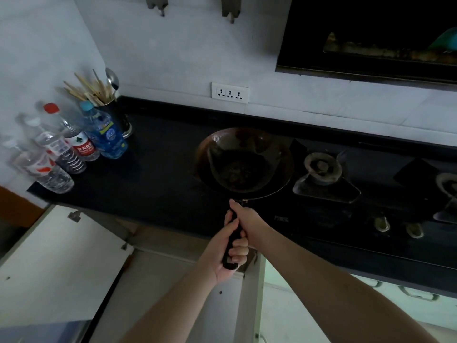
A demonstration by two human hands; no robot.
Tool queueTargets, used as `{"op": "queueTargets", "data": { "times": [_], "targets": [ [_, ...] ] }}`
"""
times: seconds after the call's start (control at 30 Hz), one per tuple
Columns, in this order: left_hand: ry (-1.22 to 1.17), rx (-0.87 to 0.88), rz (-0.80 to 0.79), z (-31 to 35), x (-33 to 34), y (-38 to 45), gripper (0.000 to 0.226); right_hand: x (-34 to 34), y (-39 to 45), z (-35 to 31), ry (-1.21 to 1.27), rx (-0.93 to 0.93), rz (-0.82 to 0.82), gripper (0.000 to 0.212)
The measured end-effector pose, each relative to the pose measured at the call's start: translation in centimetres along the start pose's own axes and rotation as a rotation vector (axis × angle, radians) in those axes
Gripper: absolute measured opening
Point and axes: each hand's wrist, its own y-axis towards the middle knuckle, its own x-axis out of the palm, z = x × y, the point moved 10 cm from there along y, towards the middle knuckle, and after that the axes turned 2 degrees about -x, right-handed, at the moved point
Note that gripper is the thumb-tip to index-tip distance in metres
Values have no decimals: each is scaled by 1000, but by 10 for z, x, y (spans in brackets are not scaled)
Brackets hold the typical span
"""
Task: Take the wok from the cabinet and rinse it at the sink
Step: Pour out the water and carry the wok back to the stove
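Observation:
A dark, rust-stained wok point(243, 162) hovers over the black countertop point(153, 174), just left of the gas stove. Its black handle point(232, 243) runs toward me. Both hands grip that handle: my left hand point(222, 251) wraps the lower end from the left, and my right hand point(247, 224) holds it higher up, near the wok's rim. The open white cabinet door point(61, 263) stands at the lower left under the counter. No sink is in view.
Several plastic water bottles point(74, 147) and a holder of chopsticks and a spoon point(116, 115) stand at the counter's left end. A gas burner point(324, 167) sits right of the wok, another at the far right. A wall socket point(230, 92) and a range hood point(371, 35) are above.

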Motion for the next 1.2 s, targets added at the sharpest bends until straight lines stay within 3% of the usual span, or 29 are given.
{"op": "queueTargets", "data": {
  "times": [0.3,0.5,0.7,0.87,1.0,1.2],
  "targets": [
    [-18,21,41,8,3,12,40,-2,15,-1,-37,85,-19,38],
    [14,9,54,11,2,17,36,4,22,-1,66,129,-92,43],
    [273,-92,260,17,-15,14,26,11,11,-11,195,198,-190,29],
    [480,-77,460,22,-31,7,35,12,6,-2,186,225,-250,26],
    [484,16,495,27,-34,5,37,6,1,1,-40,116,-255,32],
    [470,101,525,25,-46,-10,28,9,-11,9,16,90,-252,37]
  ]
}}
